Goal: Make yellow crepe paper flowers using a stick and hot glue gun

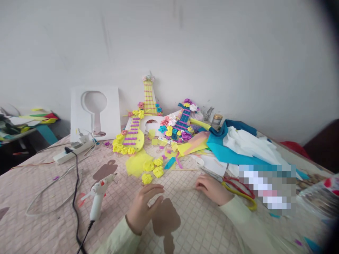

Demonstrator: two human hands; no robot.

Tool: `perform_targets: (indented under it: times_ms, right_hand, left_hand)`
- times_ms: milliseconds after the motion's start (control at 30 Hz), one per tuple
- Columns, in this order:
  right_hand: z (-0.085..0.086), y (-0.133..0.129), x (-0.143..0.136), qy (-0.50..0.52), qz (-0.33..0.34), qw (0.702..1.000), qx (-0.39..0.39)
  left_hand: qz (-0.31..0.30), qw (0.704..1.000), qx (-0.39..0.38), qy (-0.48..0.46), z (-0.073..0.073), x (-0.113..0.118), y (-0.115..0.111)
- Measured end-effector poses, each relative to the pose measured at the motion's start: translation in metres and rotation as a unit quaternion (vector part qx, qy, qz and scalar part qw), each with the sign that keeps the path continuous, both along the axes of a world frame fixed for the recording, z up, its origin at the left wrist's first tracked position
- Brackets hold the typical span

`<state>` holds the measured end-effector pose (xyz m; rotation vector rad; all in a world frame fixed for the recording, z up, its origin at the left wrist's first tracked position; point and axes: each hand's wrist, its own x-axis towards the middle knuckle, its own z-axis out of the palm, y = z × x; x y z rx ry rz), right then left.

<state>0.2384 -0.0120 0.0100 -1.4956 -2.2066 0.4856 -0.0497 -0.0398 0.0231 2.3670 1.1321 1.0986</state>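
My left hand (145,208) is over the tablecloth at the lower middle, fingers curved and thumb apart, with nothing between them. Just beyond it lie several yellow paper flowers (158,171). To its left a white glue gun (97,203) stands with its nozzle up to the right. My right hand (210,187) rests on the table with its fingers curled down, beside the scissors with red and yellow handles (239,188). A thin pale strip (185,189) seems to run left from its fingertips; the grip itself is too small to make out.
Flower-decorated yellow (134,135) and blue (182,121) guitar shapes lean at the back. A white cut-out board (112,113) and a power strip (75,149) are at the left. Blue paper (219,146), white paper (249,143) and a jar (217,120) lie to the right.
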Motion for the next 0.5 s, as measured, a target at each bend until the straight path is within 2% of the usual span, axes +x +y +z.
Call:
perform_targets:
  times_ms: [167, 367, 433, 500]
  right_hand:
    - [0.003, 0.0, 0.001, 0.005, -0.064, 0.997, 0.041]
    - [-0.001, 0.025, 0.017, -0.026, -0.186, 0.979, 0.077]
    - [0.007, 0.03, 0.015, -0.027, -0.199, 0.976, 0.088]
    - [0.022, 0.028, 0.007, -0.016, -0.187, 0.978, 0.096]
  left_hand:
    - [0.002, 1.0, -0.009, -0.022, -0.003, 0.007, 0.001]
    - [-0.009, 0.999, -0.038, -0.019, -0.01, 0.012, 0.002]
    - [-0.015, 0.999, -0.04, -0.022, -0.013, 0.012, 0.003]
    - [-0.016, 0.999, -0.029, -0.035, -0.017, 0.011, 0.003]
